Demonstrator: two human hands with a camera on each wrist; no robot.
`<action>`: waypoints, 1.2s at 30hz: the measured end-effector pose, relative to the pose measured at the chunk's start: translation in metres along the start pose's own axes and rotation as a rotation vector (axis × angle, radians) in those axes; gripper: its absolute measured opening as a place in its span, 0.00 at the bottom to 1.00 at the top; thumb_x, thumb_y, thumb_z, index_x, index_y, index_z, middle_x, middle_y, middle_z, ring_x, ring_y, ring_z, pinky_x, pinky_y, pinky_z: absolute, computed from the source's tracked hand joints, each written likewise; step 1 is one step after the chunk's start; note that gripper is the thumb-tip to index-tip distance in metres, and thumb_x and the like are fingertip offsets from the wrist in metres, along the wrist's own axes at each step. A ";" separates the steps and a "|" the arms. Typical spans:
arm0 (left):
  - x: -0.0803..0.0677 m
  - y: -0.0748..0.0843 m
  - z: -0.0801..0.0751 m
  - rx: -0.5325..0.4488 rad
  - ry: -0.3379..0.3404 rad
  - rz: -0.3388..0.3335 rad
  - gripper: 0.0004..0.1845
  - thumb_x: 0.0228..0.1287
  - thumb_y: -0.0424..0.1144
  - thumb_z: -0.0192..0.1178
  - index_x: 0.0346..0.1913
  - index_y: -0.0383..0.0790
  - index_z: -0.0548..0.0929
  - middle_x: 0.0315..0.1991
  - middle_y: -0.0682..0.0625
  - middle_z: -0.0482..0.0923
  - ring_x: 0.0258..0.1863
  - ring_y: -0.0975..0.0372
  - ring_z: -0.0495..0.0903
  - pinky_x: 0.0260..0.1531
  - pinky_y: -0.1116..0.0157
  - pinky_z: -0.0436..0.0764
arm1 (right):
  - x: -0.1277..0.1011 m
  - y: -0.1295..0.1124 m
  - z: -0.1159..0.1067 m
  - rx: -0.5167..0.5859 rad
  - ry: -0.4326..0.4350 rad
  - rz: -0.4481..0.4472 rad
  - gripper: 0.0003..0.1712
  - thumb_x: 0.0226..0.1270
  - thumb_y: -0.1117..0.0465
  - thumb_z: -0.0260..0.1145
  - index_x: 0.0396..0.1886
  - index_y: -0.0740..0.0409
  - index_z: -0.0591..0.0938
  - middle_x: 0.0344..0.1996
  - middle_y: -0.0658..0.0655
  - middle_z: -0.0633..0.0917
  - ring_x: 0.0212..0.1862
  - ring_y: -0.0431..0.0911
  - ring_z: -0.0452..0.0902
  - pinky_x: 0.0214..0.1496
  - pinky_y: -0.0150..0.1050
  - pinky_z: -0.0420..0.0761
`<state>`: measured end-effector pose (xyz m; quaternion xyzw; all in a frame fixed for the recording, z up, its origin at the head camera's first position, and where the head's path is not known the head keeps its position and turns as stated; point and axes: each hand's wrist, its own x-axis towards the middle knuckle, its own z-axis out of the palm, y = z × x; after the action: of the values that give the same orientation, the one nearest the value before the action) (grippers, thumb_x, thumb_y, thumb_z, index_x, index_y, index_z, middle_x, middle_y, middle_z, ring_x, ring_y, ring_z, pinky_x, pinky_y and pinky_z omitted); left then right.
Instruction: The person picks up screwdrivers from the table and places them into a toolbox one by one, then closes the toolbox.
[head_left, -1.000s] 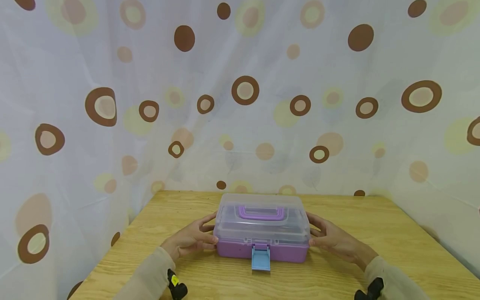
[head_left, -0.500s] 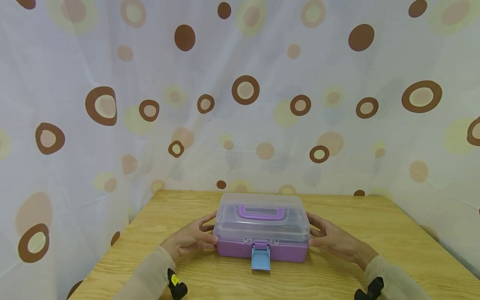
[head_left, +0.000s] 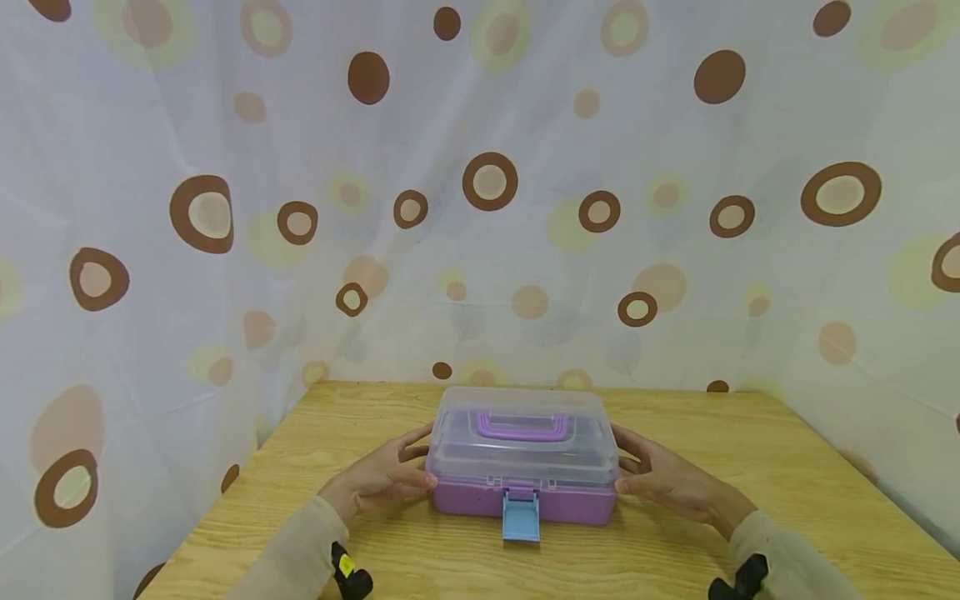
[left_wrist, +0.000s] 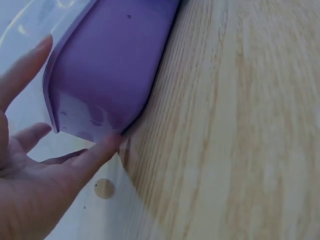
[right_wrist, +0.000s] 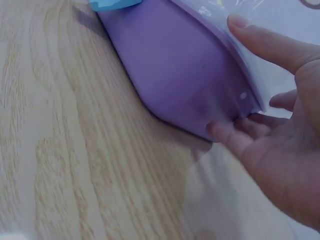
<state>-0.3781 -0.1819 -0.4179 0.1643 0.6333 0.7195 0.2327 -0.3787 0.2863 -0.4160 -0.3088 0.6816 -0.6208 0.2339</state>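
A plastic storage box (head_left: 468, 497) with a purple base sits on the wooden table in the head view. Its clear lid (head_left: 517, 462) is down and carries a purple handle (head_left: 522, 427). A light blue latch (head_left: 521, 517) hangs flipped down at the front. My left hand (head_left: 382, 475) touches the box's left end, fingers spread and fairly straight. At the right end, my right hand (head_left: 667, 481) rests against the box in the same way. Both wrist views show fingertips at the purple base (left_wrist: 110, 60) and its lower corners. The hands partly hide the box's ends.
The wooden table (head_left: 720, 442) reaches back to a pale curtain (head_left: 525, 125) patterned with brown and cream circles, which also hangs along both sides. Each sleeved wrist wears a black device (head_left: 352, 575).
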 end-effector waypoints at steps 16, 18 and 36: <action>-0.010 0.030 0.028 0.850 0.220 0.490 0.53 0.58 0.45 0.79 0.82 0.41 0.59 0.81 0.41 0.52 0.78 0.43 0.53 0.69 0.38 0.62 | -0.022 -0.032 0.028 -0.627 0.349 -0.052 0.51 0.72 0.56 0.72 0.81 0.70 0.52 0.74 0.76 0.60 0.68 0.74 0.66 0.61 0.65 0.76; -0.008 0.030 0.033 0.950 0.230 0.569 0.51 0.58 0.47 0.78 0.80 0.40 0.63 0.81 0.43 0.55 0.78 0.44 0.55 0.68 0.36 0.62 | -0.023 -0.033 0.034 -0.709 0.401 -0.100 0.48 0.70 0.56 0.73 0.79 0.69 0.58 0.71 0.75 0.66 0.64 0.71 0.72 0.58 0.62 0.79; 0.015 0.039 0.086 1.619 0.125 0.785 0.43 0.64 0.63 0.67 0.75 0.42 0.72 0.77 0.43 0.64 0.76 0.42 0.59 0.66 0.30 0.60 | -0.010 -0.040 0.098 -0.849 0.340 -0.269 0.05 0.72 0.65 0.69 0.35 0.52 0.83 0.27 0.44 0.85 0.26 0.36 0.80 0.26 0.34 0.82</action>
<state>-0.3500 -0.1052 -0.3676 0.4431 0.8559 0.0887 -0.2515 -0.2973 0.2230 -0.3892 -0.3567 0.8576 -0.3537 -0.1101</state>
